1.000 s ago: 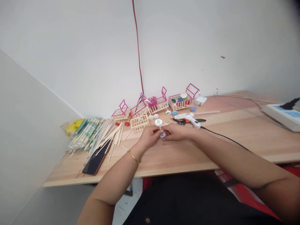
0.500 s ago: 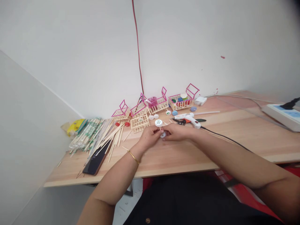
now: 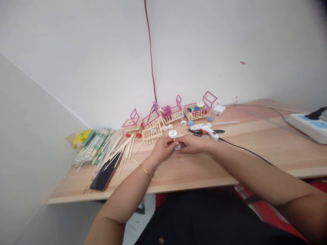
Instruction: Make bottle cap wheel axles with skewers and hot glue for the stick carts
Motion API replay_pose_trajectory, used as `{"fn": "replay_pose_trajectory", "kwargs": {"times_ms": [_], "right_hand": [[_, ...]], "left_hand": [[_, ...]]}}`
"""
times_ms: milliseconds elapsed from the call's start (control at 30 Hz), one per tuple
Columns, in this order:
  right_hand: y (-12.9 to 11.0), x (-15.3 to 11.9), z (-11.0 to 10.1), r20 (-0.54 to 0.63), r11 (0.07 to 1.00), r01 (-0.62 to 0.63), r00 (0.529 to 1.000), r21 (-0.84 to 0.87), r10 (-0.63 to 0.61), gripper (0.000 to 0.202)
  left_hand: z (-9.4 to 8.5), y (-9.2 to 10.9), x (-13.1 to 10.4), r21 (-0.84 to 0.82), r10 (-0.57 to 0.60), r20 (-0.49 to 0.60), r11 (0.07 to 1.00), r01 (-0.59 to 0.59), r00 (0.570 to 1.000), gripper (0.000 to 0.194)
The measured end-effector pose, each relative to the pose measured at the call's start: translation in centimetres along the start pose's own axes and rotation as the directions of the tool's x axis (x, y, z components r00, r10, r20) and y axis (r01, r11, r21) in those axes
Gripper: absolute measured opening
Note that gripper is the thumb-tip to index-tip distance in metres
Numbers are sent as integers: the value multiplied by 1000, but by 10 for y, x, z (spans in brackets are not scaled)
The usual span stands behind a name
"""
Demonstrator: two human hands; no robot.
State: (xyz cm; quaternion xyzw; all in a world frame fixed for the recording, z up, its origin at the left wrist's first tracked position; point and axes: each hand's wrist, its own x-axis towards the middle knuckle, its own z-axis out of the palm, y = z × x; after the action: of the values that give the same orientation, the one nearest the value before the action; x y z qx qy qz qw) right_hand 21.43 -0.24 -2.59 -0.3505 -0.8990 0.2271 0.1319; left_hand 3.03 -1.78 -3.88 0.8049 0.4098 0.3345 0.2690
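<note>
The left hand [image 3: 163, 148] and right hand [image 3: 191, 143] meet over the desk [image 3: 194, 172], both sets of fingers pinching a capped stick [image 3: 175, 139] with a white cap at each end. Gripping from either side probably steadies so slight a piece (exactly which fingertip bears where is too small to tell). The glue gun [image 3: 201, 127] lies just beyond the right hand, presumably for easy reach; slatted baskets [image 3: 197, 115] stand farther back, seemingly out of the forearms' way.
</note>
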Motion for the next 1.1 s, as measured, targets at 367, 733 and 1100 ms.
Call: {"fn": "replay_pose_trajectory", "kwargs": {"times_ms": [367, 733, 1100], "right_hand": [[0, 0, -1, 2, 1000, 3, 1000, -4, -3, 18], [3, 1, 1, -8, 999, 28, 1000, 14, -28, 20], [3, 1, 0, -17, 1000, 24, 1000, 14, -24, 21]], "left_hand": [[-1, 1, 0, -13, -5, 8, 1000, 5, 1000, 23], [-1, -2, 0, -13, 3, -4, 1000, -3, 1000, 22], [-2, -4, 0, -48, 8, -48, 999, -10, 999, 21]]}}
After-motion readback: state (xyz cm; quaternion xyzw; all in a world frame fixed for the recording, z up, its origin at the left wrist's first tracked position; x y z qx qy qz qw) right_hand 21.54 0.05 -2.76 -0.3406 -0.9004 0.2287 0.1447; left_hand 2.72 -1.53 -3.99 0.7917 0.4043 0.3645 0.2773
